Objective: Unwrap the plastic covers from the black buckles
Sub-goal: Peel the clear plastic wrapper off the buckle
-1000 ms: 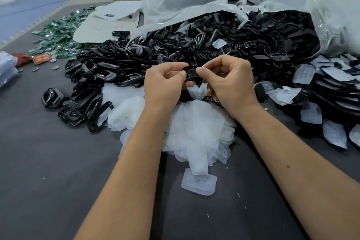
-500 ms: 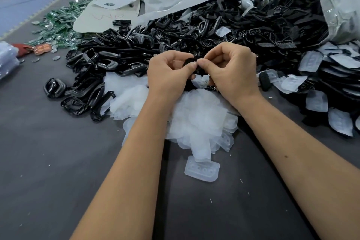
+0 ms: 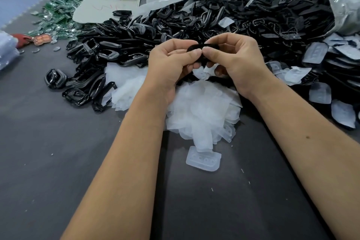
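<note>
Black buckle point(image 3: 202, 47) pinched between both hands: left hand point(image 3: 171, 64), right hand point(image 3: 236, 60), above discarded cover heap point(image 3: 202, 111). Risk: slippery film, buckle dropped into heap.

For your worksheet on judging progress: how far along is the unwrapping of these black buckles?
Done: a heap of empty clear covers lies under the hands, with bare buckles piled to the left. In hand: the left hand and right hand pinch one black buckle. Left: many wrapped buckles on the right, and more in the bag.
</note>
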`<control>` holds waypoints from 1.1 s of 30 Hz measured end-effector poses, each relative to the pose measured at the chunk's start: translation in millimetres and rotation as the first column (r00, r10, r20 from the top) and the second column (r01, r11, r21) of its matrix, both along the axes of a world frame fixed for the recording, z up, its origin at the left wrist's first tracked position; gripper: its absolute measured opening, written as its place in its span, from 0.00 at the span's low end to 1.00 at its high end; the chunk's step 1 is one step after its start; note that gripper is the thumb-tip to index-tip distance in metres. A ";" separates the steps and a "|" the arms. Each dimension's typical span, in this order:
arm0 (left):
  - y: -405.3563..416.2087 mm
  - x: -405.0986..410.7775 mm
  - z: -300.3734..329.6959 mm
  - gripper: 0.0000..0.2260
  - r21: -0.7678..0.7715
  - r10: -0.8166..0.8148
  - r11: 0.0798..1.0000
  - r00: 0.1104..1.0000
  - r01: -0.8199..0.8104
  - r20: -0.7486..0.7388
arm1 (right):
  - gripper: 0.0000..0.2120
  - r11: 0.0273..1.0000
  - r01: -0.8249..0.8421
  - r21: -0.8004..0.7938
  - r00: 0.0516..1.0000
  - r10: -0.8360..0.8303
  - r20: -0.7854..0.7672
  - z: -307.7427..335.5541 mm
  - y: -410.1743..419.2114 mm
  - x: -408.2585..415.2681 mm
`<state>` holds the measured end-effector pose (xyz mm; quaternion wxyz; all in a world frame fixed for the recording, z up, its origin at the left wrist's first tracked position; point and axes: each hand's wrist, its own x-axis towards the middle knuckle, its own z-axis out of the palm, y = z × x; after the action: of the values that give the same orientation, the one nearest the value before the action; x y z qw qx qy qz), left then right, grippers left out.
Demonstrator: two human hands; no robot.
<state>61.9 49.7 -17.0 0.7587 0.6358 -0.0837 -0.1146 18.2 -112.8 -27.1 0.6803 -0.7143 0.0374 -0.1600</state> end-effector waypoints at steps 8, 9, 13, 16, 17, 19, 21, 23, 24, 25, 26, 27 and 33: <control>-2.6 -2.0 0.1 0.04 -0.077 0.003 0.997 1.000 -0.005 -0.023 | 0.07 0.969 -0.112 0.222 0.992 0.122 -0.034 1.7 -2.4 2.4; -3.2 -3.3 -0.2 0.04 -0.087 0.001 0.996 1.000 -0.003 -0.022 | 0.07 0.963 -0.123 0.239 0.990 0.135 -0.033 1.6 -2.1 2.4; -4.5 -3.7 0.5 0.06 -0.122 0.006 0.993 1.000 -0.010 -0.031 | 0.07 0.949 -0.122 0.290 0.990 0.136 -0.028 1.5 1.1 3.3; -4.5 -2.3 1.1 0.07 -0.132 0.011 0.991 0.998 -0.019 -0.061 | 0.07 0.934 -0.134 0.330 0.989 0.149 -0.022 0.7 2.3 3.7; -4.7 -2.3 0.8 0.07 -0.130 0.017 0.991 0.998 -0.026 -0.066 | 0.06 0.932 -0.139 0.334 0.988 0.153 -0.016 0.6 2.4 3.6; -6.0 -2.3 0.0 0.07 -0.121 0.031 0.992 0.997 -0.038 -0.064 | 0.05 0.931 -0.142 0.336 0.989 0.150 0.001 0.6 2.9 3.6; -6.9 -2.6 -1.5 0.07 -0.105 0.042 0.993 0.998 -0.048 -0.050 | 0.04 0.940 -0.107 0.325 0.994 0.109 0.012 0.0 3.3 4.0; -7.5 -2.8 -1.9 0.06 -0.107 0.038 0.993 0.998 -0.042 -0.046 | 0.03 0.953 -0.060 0.298 0.998 0.059 0.014 -1.0 3.7 4.8; -7.3 -3.0 -1.6 0.04 -0.117 0.026 0.993 0.998 -0.032 -0.053 | 0.03 0.957 -0.042 0.287 0.999 0.038 0.018 -1.9 4.2 5.0; -7.0 -3.1 -0.9 0.04 -0.130 0.012 0.991 0.998 -0.020 -0.064 | 0.03 0.959 -0.025 0.281 0.999 0.018 0.026 -2.5 4.7 5.1; -6.9 -2.9 -0.4 0.04 -0.142 0.002 0.990 0.997 -0.013 -0.075 | 0.04 0.960 -0.007 0.278 0.999 -0.002 0.032 -2.9 5.2 5.4; -7.2 -2.8 -0.4 0.05 -0.150 -0.001 0.989 0.996 -0.012 -0.086 | 0.05 0.961 0.013 0.277 0.999 -0.022 0.032 -3.4 5.6 5.8; -10.2 -3.5 -3.0 0.03 -0.122 0.080 0.989 0.995 -0.087 -0.062 | 0.14 0.973 0.178 0.148 0.983 -0.181 0.005 -5.5 10.9 6.8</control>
<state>58.4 39.5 -20.1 0.8032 0.5865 -0.0423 -0.0951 25.1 -101.9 -32.6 0.7143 -0.6543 0.1071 -0.2243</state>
